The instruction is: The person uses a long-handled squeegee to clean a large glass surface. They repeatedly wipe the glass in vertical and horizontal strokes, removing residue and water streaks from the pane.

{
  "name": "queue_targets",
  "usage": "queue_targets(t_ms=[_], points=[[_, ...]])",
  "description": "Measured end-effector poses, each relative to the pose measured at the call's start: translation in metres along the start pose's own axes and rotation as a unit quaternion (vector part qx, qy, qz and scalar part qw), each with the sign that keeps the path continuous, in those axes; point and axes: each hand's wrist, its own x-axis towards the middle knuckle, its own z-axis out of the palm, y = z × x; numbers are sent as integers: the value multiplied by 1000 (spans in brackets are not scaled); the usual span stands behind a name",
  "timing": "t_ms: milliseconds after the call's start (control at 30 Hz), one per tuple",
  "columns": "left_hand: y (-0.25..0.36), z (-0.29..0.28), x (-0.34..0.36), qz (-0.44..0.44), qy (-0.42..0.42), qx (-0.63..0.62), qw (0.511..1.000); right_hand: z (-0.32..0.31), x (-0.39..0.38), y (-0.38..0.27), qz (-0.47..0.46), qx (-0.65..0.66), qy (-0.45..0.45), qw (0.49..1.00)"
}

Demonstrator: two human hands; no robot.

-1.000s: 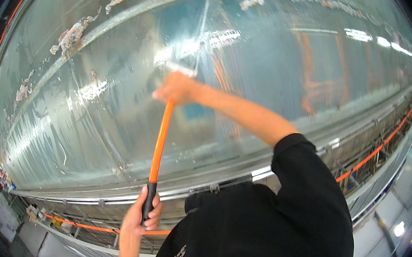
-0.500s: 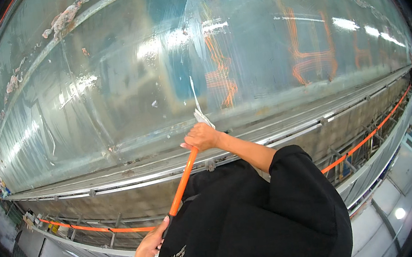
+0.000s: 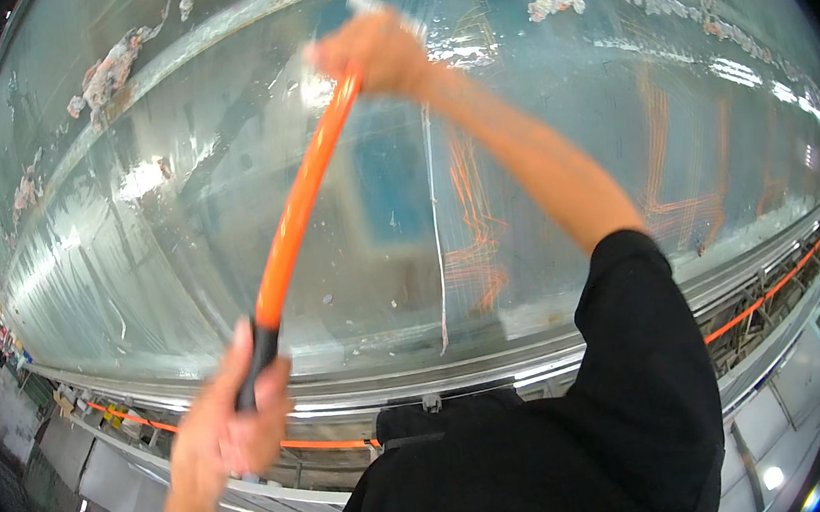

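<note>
In the head view my right hand [image 3: 369,55] is closed round the upper end of an orange pole [image 3: 301,212], just below a pale, blurred blade-like head [image 3: 365,1] that lies over a wide, wet, greenish glassy sheet [image 3: 567,319]. Lower left, my left hand [image 3: 226,405] wraps round the pole's black grip [image 3: 263,351], slightly smeared by motion. A thin white streak [image 3: 434,203] runs down the sheet below my right hand, beside orange streaks [image 3: 477,229].
Crusty whitish-pink lumps [image 3: 107,83] cling along the sheet's far band. A metal rail [image 3: 542,372] runs along its near edge, with an orange strap [image 3: 764,294] below among metal frames. Pale panels and lights show at the lower corners.
Since half a second ago my right hand and the tool's head have swept far up the sheet, away from my body. My left hand has shifted up and left with the grip.
</note>
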Motion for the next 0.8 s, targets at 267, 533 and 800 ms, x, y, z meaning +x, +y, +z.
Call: queue_targets(t_ms=[267,533,800], points=[[-69,-49,4,5,-107,-97,989,-4,-22,-75,136,20,-308,941],[-290,-222,-45,-41,22,4,999,6,-197,-380,142,59,-131,979],[-321,-202,-34,-102,215,136,962,-35,-253,-417,155,59,-103,981]])
